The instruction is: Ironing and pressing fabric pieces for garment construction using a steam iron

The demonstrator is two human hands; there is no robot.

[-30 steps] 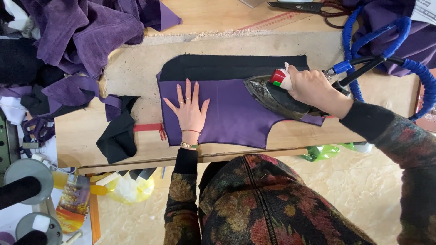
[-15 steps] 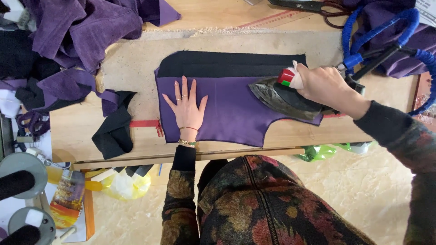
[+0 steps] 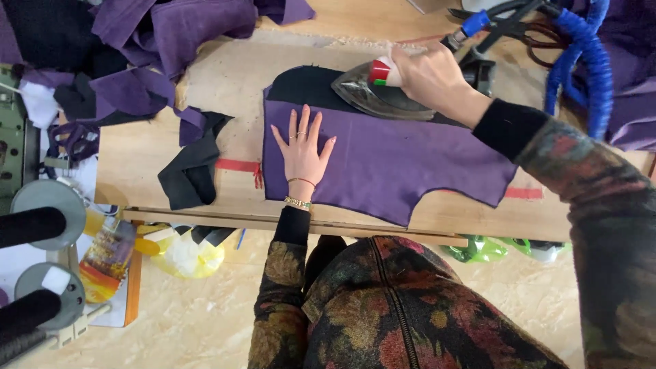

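At the centre of the frame a purple fabric piece [image 3: 396, 160] lies flat on the wooden worktop [image 3: 225, 82]. The left hand [image 3: 302, 152] presses on it, fingers spread. The right hand [image 3: 430, 78], upper right, is clenched around the handle of a steam iron [image 3: 372, 92] resting on the fabric's upper edge.

Left hand [image 3: 302, 152]: palm down, flat, fingers spread and pointing to 12 o'clock, wrist straight, forearm running down to 6 o'clock. Right hand [image 3: 429, 76]: closed in a fist-like grip, knuckles up, at 1 o'clock from the left hand; forearm extends to 4 o'clock.
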